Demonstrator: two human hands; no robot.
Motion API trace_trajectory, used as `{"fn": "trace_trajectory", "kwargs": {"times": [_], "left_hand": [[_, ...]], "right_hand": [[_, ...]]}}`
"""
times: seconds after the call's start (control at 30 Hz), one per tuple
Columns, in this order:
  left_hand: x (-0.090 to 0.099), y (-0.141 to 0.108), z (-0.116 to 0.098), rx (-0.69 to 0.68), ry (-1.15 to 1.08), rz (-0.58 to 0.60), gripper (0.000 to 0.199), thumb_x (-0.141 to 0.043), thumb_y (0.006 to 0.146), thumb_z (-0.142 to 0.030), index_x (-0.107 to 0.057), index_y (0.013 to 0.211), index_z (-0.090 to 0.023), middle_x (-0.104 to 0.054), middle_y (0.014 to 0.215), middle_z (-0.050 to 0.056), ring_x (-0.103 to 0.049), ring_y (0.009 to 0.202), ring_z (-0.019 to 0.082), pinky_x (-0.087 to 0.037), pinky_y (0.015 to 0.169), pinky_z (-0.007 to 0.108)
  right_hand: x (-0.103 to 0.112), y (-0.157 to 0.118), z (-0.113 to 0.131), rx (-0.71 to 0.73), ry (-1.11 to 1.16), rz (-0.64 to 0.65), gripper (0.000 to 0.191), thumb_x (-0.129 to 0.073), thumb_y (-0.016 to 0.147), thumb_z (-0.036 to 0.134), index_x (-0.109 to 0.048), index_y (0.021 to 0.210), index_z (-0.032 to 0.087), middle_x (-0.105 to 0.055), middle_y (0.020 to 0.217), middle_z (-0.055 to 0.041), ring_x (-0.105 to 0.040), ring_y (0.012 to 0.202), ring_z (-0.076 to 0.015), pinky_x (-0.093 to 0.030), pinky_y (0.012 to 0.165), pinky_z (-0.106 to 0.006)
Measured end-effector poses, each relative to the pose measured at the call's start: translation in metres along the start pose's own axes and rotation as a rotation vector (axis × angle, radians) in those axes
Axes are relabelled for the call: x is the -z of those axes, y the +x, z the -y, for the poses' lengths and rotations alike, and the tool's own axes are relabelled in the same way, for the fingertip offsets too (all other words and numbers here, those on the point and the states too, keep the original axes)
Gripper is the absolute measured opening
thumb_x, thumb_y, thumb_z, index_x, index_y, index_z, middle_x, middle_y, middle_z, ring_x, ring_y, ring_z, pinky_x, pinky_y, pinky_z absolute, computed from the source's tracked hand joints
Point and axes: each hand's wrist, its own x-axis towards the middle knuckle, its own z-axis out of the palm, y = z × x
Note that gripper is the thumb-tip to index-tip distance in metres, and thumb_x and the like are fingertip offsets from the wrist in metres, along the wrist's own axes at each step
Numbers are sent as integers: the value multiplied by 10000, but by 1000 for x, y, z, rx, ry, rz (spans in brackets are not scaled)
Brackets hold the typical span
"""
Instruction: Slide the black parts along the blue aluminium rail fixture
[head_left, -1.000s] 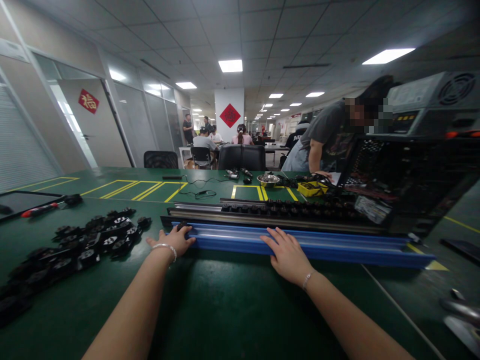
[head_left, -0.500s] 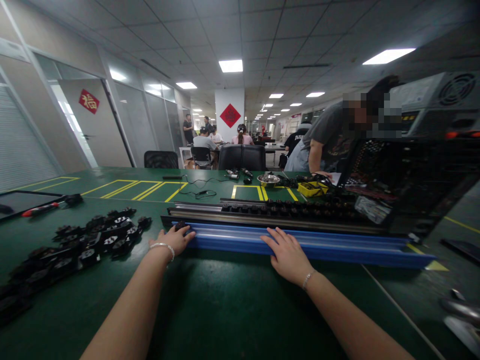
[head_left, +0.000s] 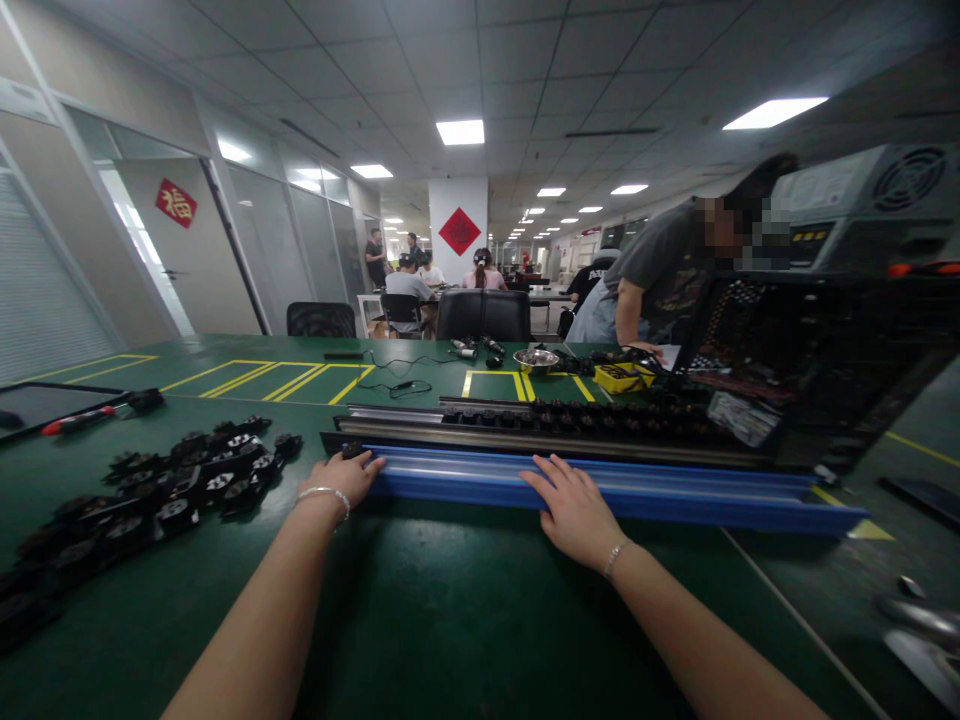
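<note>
A long blue channel-shaped rail (head_left: 465, 482) lies crosswise on the green table. At its left end my left hand (head_left: 345, 480) has its fingers bent around a small dark part (head_left: 351, 450). Its thumb side touches the rail, and the part's exact shape is mostly hidden. Farther along, my right hand (head_left: 571, 508) rests on the rail near its middle, fingers spread and holding nothing. Directly behind stands a black and metallic rail (head_left: 480, 436), with a row of small black parts (head_left: 600, 415) beyond it.
Many black wheeled pieces (head_left: 180, 480) lie at the left, near a red-handled tool (head_left: 82, 418). An open computer case (head_left: 810, 370) stands at the right. A metal bowl (head_left: 535, 360) and a yellow tray (head_left: 624, 377) sit farther back. A person (head_left: 652, 270) leans over the far side.
My left hand and the small dark part have shifted slightly to the left. My right hand stays in place on the blue rail.
</note>
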Motion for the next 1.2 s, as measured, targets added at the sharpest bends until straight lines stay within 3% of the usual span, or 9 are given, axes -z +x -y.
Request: {"fn": "trace_trajectory", "kwargs": {"times": [0.13, 0.63, 0.93, 1.2], "left_hand": [[4, -1, 0, 29, 6, 39, 618, -168, 785, -643, -494, 1234, -369, -531, 1286, 49, -465, 1159, 290, -363, 911, 443], [10, -9, -4, 118, -27, -10, 646, -112, 801, -607, -538, 1206, -341, -581, 1209, 89, -484, 1114, 330, -375, 886, 473], [10, -8, -3, 159, -19, -50, 656, -105, 849, -490, -611, 1135, -186, -581, 1180, 166, -541, 1048, 325, -428, 823, 434], [8, -8, -5, 133, -14, -112, 501, -201, 872, -339, -619, 1117, -209, -409, 1375, 137, -490, 1153, 279, -399, 906, 394]], "right_hand": [[0, -1, 0, 5, -6, -13, 600, -446, 713, 172, -417, 1298, 297, -323, 1428, -38, -232, 1307, -249, -221, 1015, -440], [0, 0, 1, 2, 0, 4, 603, -449, 717, 169, -408, 1306, 292, -310, 1435, -36, -221, 1312, -253, -215, 1019, -440], [0, -1, 0, 9, 6, -7, 598, -451, 718, 164, -413, 1301, 291, -314, 1432, -34, -221, 1311, -247, -216, 1018, -430], [-3, 0, -1, 18, 4, -14, 606, -450, 713, 163, -412, 1304, 289, -315, 1432, -39, -219, 1311, -249, -212, 1017, -432]]}}
